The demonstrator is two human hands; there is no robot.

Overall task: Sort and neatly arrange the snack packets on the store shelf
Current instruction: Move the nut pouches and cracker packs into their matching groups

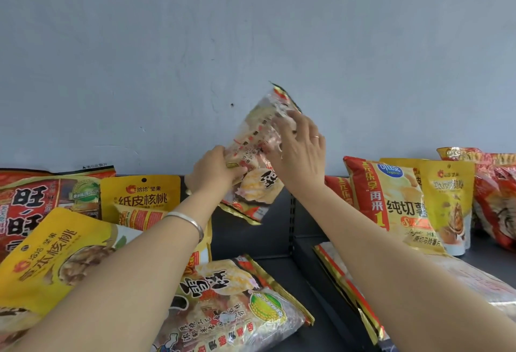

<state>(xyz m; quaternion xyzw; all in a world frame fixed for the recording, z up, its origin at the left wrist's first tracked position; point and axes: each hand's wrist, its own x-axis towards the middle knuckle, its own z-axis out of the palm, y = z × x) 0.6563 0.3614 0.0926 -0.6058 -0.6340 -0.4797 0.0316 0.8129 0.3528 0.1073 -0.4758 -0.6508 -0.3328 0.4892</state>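
Head view, one item in handling: rice cracker packet (252, 153), clear-fronted with red and gold edging, held tilted in the air in front of the grey wall (251, 30), above the bare middle stretch of the dark shelf (282, 268) and touching nothing on it. Left grip (215, 173) clenched on the packet's lower left edge, thumb on the front. Right grip (300, 150) clasping the upper part, fingers curled over the face; ring on one finger, silver bracelet (190, 222) on the left wrist. Stock to the left: red bag with large black characters (30, 206), one yellow walnut packet upright (141, 198), a second yellow walnut packet (55, 254) lying askew over it. Front centre: matching rice cracker packet (237, 304) lying flat and crooked. Under the right forearm: another flat packet with gold edge (349, 282), face not readable. Stock to the right, standing: potato chip bag (391, 201), yellow nut packet (449, 203), red bags (497, 198) behind. Step in hand, by judgement: placing one packet, carried between both grips toward its row; sorting is only partly done, kinds being mixed on both sides. Next move calls for setting the packet upright in the open gap against the back panel, face forward, bottom edge seated flat, then releasing without tipping the neighbours.
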